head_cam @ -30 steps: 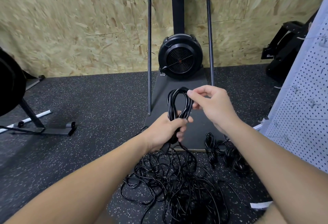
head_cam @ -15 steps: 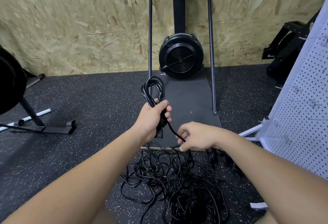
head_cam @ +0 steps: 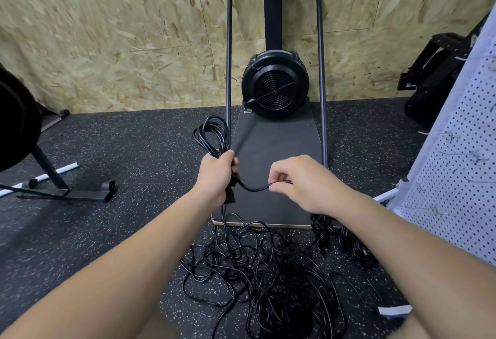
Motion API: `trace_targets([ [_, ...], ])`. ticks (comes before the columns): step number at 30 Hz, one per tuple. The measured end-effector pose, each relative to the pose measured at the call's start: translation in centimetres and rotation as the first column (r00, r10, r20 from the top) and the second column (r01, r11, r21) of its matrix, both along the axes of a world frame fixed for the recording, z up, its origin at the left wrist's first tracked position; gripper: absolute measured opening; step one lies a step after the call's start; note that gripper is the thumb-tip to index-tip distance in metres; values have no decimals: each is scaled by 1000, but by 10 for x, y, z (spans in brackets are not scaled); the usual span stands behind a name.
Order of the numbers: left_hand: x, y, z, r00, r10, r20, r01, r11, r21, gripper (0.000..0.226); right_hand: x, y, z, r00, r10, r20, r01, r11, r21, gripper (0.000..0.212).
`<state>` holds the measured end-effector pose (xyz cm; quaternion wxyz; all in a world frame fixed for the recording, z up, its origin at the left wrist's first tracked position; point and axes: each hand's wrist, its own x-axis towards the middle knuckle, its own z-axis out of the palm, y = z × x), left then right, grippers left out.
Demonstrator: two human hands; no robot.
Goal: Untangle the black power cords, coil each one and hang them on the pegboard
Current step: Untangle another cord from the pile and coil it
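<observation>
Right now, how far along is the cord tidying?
Done: a few coiled bundles lie on the floor near the pegboard. No cords are visible on its hooks. In hand: the left hand grips a coil while the right hand pinches its loose strand. Left: a big tangled pile to sort, coil and hang.

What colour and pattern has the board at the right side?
White pegboard with a regular grid of small dark holes, seen in the head view.

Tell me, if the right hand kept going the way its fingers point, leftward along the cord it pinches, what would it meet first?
Most likely the left hand, which grips the coiled cord. The right hand pinches a short cord strand running straight to it, with nothing visible between. Depth is hard to judge.
</observation>
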<state>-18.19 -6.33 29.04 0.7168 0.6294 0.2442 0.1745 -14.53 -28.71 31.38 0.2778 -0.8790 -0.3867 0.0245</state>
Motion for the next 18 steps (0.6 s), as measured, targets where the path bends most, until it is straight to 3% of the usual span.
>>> trace_targets([
  [5, -6, -4, 3, 989, -150, -16, 148, 986, -79, 18, -7, -5, 14, 997, 65, 47, -69, 994, 79, 20],
  [9, -16, -20, 7, 933, -354, -62, 352, 935, -35, 43, -10, 1, 17, 999, 39, 4, -39, 986, 162, 30],
  [13, -24, -40, 12, 836, -548, -40, 538, 831, -143, 66, -6, 7, 10, 990, -129, -61, 140, 962, 233, 47],
  [16, -27, -40, 11, 719, -695, 33, 687, 701, -193, 54, 2, 5, 7, 955, -270, -123, 291, 932, 216, 65],
  [18, -29, -35, 9, 657, -753, 35, 750, 648, -135, 26, 2, 3, 8, 947, -258, -190, 299, 926, 229, 73],
])
